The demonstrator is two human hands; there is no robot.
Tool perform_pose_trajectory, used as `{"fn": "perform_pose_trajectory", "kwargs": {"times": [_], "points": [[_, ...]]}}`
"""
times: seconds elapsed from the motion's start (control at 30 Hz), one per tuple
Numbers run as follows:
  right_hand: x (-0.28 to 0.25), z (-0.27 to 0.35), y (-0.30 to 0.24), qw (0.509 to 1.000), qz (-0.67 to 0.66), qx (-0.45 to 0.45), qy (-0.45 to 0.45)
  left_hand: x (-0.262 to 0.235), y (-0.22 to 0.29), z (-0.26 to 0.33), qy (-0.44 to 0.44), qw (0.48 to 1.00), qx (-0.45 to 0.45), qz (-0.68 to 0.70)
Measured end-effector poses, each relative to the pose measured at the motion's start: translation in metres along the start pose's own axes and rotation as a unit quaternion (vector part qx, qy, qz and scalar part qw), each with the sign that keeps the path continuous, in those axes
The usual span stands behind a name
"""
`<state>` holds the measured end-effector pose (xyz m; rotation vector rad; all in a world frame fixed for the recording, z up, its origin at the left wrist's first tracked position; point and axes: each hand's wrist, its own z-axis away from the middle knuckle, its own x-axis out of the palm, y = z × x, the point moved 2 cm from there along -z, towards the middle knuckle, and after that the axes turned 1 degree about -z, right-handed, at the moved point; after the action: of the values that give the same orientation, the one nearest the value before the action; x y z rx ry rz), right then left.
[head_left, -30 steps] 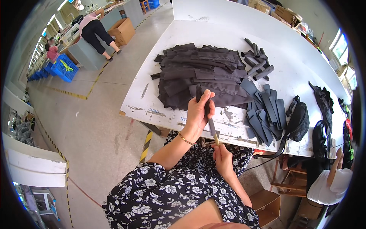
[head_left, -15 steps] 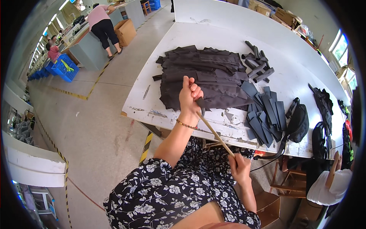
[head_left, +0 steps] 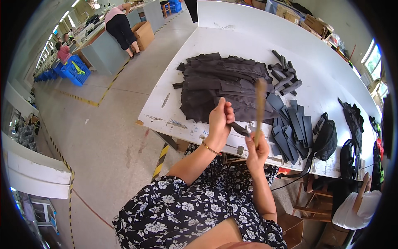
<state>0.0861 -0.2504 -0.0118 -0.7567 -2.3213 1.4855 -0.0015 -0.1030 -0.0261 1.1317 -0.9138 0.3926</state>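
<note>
white worktable (head_left: 232, 37), grey concrete floor (head_left: 107, 137), windows (head_left: 372, 58)

I see bright daylight from window (head_left: 375, 62) at right; mild glare on white worktop (head_left: 232, 41); stick (head_left: 260, 108) motion-blurred; fisheye bending, black vignette at edges.

The setting is a factory sewing or bag-assembly workshop. A large white worktop (head_left: 248, 45) carries a heap of cut black fabric pieces (head_left: 215, 83), rolled black strips (head_left: 284, 76) and finished black bags (head_left: 327, 139). The concrete floor (head_left: 103, 133) bears yellow-and-black hazard tape (head_left: 83, 98) marking aisles. Blue plastic crates (head_left: 72, 70) and cardboard boxes (head_left: 143, 33) stand beside a grey workbench (head_left: 103, 54), where other people work. Further benches run in rows under ceiling strip lights towards the far wall.
</note>
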Motion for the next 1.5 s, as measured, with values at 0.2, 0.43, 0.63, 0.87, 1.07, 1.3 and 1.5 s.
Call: {"fn": "perform_pose_trajectory", "kwargs": {"times": [0.2, 0.43, 0.63, 0.87, 1.07, 1.3, 1.5], "points": [[-0.022, -0.025, -0.026, 0.983, 0.164, -0.079, -0.003, 0.053, 0.013, 0.041, -0.316, 0.788, 0.176, -0.499], [-0.037, -0.047, -0.037, 0.986, 0.102, -0.068, 0.108, 0.054, -0.015, 0.05, -0.321, 0.856, 0.004, -0.406], [-0.036, -0.084, -0.043, 0.974, -0.027, -0.063, 0.217, 0.052, -0.025, 0.08, -0.338, 0.856, 0.006, -0.392], [-0.06, -0.111, -0.036, 0.972, -0.052, 0.024, 0.229, 0.004, -0.041, 0.107, -0.351, 0.81, -0.078, -0.463], [-0.041, -0.089, -0.04, 0.995, 0.024, 0.019, 0.092, 0.069, 0.013, 0.058, -0.197, 0.912, 0.212, -0.289], [-0.022, -0.061, -0.03, 0.996, -0.077, 0.019, 0.031, 0.062, 0.005, 0.024, -0.234, 0.942, 0.083, -0.226], [-0.023, -0.055, -0.013, 0.983, -0.1, 0.156, -0.008, 0.046, -0.001, 0.017, -0.165, 0.983, -0.076, -0.037]]}}
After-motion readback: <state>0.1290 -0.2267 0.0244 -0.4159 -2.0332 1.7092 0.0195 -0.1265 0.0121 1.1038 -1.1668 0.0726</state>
